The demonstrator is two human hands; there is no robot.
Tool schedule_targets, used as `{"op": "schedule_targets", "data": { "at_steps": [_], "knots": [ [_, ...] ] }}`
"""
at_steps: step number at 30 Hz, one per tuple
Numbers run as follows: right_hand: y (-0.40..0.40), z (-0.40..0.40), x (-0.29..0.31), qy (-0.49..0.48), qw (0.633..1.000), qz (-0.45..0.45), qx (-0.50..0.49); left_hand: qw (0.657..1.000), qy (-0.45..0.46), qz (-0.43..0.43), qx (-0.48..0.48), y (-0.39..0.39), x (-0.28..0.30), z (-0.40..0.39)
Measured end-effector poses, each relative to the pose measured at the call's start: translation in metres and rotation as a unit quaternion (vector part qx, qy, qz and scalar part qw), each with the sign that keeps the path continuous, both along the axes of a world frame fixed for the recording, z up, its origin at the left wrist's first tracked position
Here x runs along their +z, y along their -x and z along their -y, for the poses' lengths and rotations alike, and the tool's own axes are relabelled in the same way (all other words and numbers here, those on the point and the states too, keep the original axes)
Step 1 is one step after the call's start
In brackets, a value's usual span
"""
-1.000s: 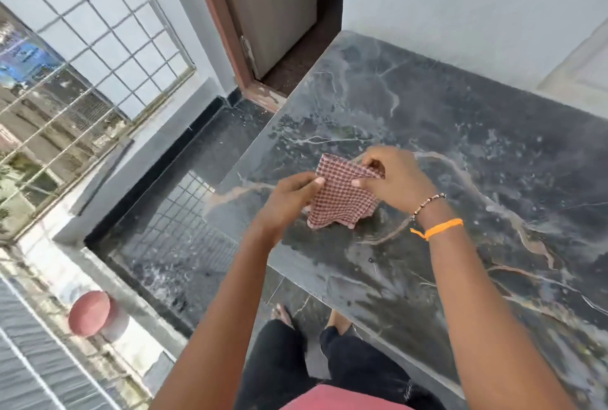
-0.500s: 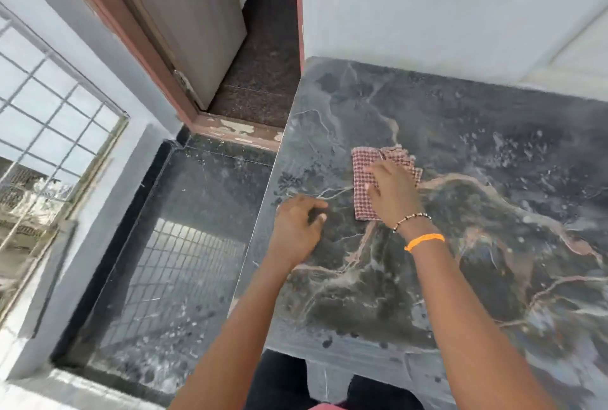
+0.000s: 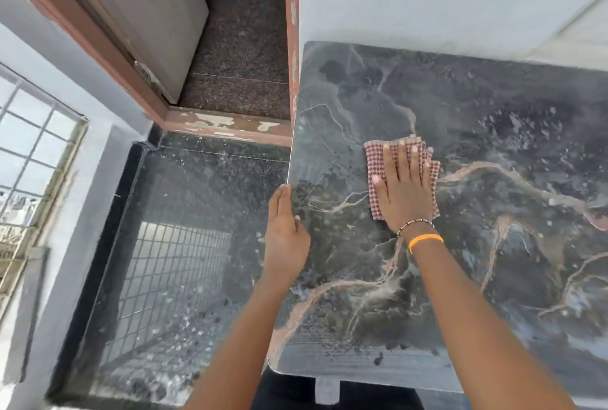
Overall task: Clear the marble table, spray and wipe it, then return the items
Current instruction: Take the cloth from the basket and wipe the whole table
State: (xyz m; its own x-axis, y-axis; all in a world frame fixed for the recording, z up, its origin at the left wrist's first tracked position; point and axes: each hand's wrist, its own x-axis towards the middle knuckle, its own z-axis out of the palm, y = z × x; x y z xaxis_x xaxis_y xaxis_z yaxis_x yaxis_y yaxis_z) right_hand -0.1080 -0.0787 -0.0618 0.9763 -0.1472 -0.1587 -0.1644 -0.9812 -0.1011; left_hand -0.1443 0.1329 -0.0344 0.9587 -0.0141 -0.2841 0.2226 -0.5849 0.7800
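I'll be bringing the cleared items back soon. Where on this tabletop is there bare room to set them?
The dark veined marble tabletop is bare along the white wall and right of the red checked cloth. The left edge is taken: the right hand presses the cloth, the left hand rests there.

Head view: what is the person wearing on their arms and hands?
Both forearms are bare, with no sleeves or gloves in view. The right hand has two bands at its wrist: a thin beaded bracelet of dark and light beads, and below it a plain orange band. The left hand wears nothing visible.
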Motion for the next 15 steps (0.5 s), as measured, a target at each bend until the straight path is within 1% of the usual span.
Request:
{"op": "schedule_targets", "data": {
  "at_steps": [3,5,7,9,11,13,15],
  "knots": [
    [-0.013,-0.048,-0.001,-0.015,1.000,-0.002,0.026,0.998,0.044,-0.006,0.046,-0.001,-0.001,-0.002],
    [-0.020,-0.085,-0.003,-0.022,0.996,0.005,0.088,0.995,0.071,0.001,0.067,-0.001,-0.003,-0.006],
    [-0.022,-0.111,-0.004,-0.022,0.986,0.016,0.167,0.992,0.072,0.007,0.101,-0.002,-0.005,-0.009],
    [-0.022,-0.114,-0.005,-0.020,0.972,0.015,0.232,0.988,0.069,-0.005,0.137,-0.005,-0.004,-0.011],
    [-0.024,-0.097,-0.007,-0.021,0.963,0.017,0.269,0.990,0.054,-0.009,0.132,-0.011,-0.003,-0.008],
    [-0.032,-0.069,-0.006,-0.024,0.966,0.020,0.255,0.996,0.005,-0.009,0.093,-0.020,-0.002,0.000],
    [-0.045,-0.033,-0.006,-0.023,0.981,0.019,0.190,0.997,-0.032,-0.011,0.066,-0.031,0.000,0.012]
  ]
}}
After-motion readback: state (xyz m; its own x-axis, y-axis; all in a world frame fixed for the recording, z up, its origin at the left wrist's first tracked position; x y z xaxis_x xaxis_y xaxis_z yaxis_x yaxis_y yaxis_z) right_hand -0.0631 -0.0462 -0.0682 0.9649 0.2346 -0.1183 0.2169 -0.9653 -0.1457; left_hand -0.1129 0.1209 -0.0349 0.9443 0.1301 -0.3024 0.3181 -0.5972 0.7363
